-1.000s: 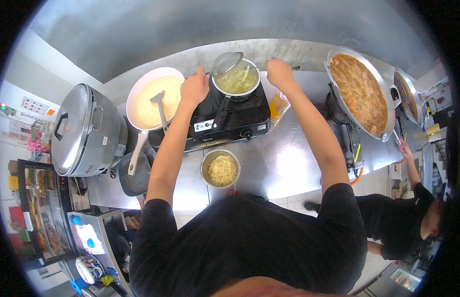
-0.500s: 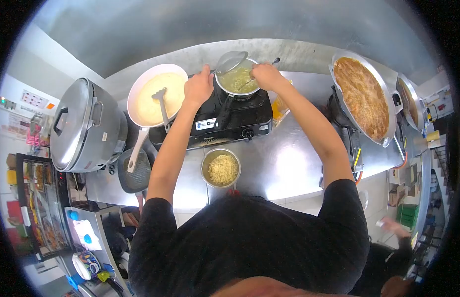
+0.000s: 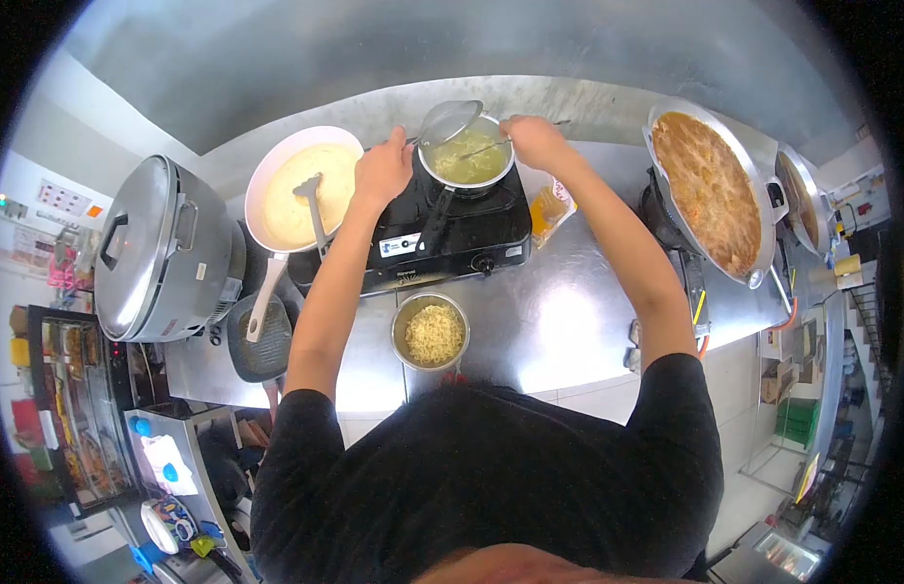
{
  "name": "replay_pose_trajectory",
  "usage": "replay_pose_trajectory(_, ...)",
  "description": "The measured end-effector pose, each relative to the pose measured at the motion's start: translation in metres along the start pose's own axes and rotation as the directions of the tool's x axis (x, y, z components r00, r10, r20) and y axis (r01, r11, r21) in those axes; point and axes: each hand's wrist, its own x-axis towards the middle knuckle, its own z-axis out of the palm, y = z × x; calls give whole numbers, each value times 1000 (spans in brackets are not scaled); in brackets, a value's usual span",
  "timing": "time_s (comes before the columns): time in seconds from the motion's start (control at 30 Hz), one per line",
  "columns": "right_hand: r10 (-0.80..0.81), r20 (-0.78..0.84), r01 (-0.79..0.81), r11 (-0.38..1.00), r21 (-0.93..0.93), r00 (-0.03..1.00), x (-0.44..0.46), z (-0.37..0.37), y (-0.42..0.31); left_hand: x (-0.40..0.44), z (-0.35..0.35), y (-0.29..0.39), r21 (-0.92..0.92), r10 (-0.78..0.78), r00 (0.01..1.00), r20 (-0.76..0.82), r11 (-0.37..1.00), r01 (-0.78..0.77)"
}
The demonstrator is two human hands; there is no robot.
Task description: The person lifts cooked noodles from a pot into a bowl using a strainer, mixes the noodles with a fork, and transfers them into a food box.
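Note:
My left hand [image 3: 382, 173] is closed around the handle of a round mesh strainer [image 3: 454, 121], tilted over the back left rim of a small pot [image 3: 470, 182]. Yellowish-green liquid and pale noodles show in the pot, which sits on a black portable gas stove [image 3: 452, 243]. From the right, my right hand [image 3: 538, 142] grips a thin, dark fork-like utensil [image 3: 486, 149], its tip over or in the liquid; the exact kind is unclear. A steel bowl [image 3: 397, 331] of curly cooked noodles [image 3: 434, 334] stands in front of the stove.
A white pan [image 3: 261, 175] with creamy sauce and a grey spatula [image 3: 314, 209] is left of the stove. Farther left are a large lidded cooker [image 3: 194, 273] and a grill pan [image 3: 260, 355]. A yellow packet [image 3: 549, 211] lies right, before a wide wok [image 3: 663, 156] of brown food.
My right hand has shifted slightly right and up, drawing the utensil out from among the noodles. The strainer stays at the rim. The other person at lower right has left view.

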Motion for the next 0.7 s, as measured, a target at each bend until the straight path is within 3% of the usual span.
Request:
replay_pose_trajectory(0.07, -45, 31, 50, 975, -217, 999, 6, 7, -9, -1, -2, 2, 2, -13, 1000, 14, 1000, 13)
replay_pose_trajectory(0.17, -128, 100, 144, 976, -165, 987, 13, 23, -19, -2, -1, 3, -32, -12, 1000, -11, 999, 12)
replay_pose_trajectory(0.27, -147, 83, 141, 988, 66, 986, 17, 28, -33, -1, -2, 4, -25, -32, 999, 2, 999, 32)
replay_pose_trajectory(0.37, -97, 95, 86, 990, 116, 991, 16, 23, -38, -1, -5, 4, -19, -2, 1000, -15, 1000, 2)
replay_pose_trajectory(0.47, -54, 137, 55, 998, -9, 989, 11, 11, -45, 1, -4, 2, -12, 1, 1000, -8, 1000, -1)
replay_pose_trajectory(0.57, -53, 69, 53, 999, 11, 996, 13, 20, -48, 4, 0, -2, 10, 9, 1000, -15, 1000, -9)
replay_pose_trajectory(0.7, -112, 73, 119, 988, -100, 991, 23, 17, -57, 4, -4, 2, 24, 16, 999, -37, 1000, -15)
